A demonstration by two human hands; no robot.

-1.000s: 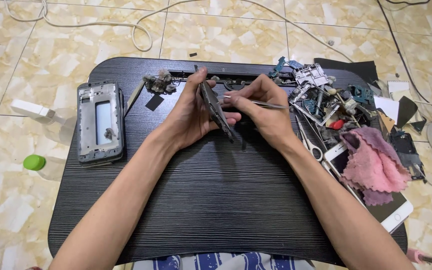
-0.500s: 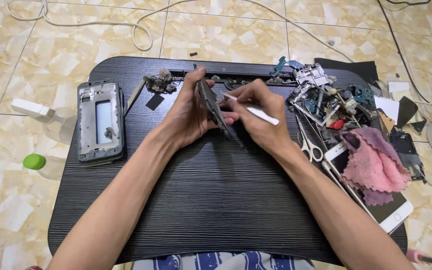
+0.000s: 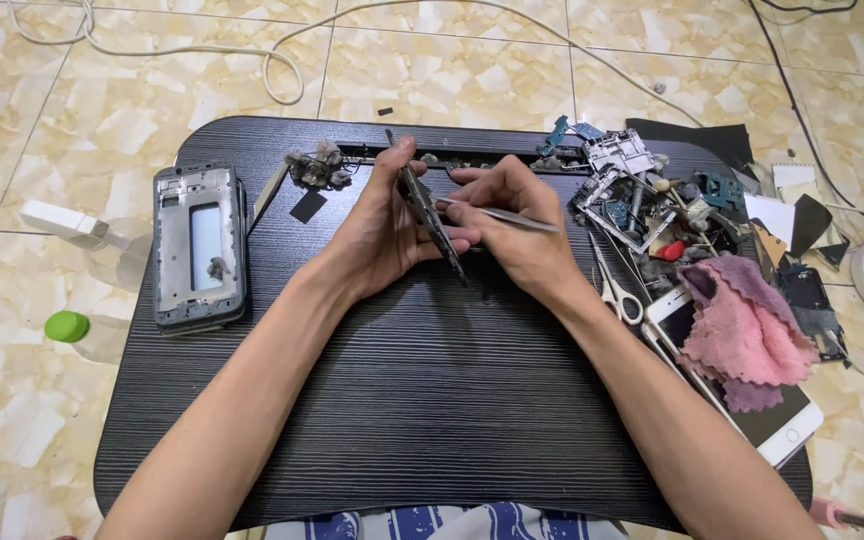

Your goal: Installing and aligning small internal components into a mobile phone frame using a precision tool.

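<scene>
**Both hands working on a phone part over black tabletop**

Left hand point(image 3: 382, 235) is gripping a thin dark phone part point(image 3: 430, 212), tilted on edge, fingers clamped around it, thumb up near its top end. Part is being held just above the black wood-grain tabletop point(image 3: 432, 400), near the far middle. Right hand point(image 3: 512, 225) is pinching a slim metal tool point(image 3: 500, 213), probably tweezers, fingers closed on it, tip touching the part's face. Can't tell exactly what the tip is contacting.

Left side of tabletop: a silver phone frame point(image 3: 199, 245) is lying flat, well apart from the hands. A clump of dusty small parts point(image 3: 318, 166) is sitting near the far edge. Right side: a pile of circuit boards and scrap point(image 3: 642, 195), small scissors point(image 3: 612, 285) just beside the right wrist, a pink cloth point(image 3: 742, 325) lying on a white phone point(image 3: 777, 425). A green cap point(image 3: 66, 325) is on the tiled floor point(image 3: 452, 70), with a white cable point(image 3: 282, 60) looping beyond the tabletop.
</scene>
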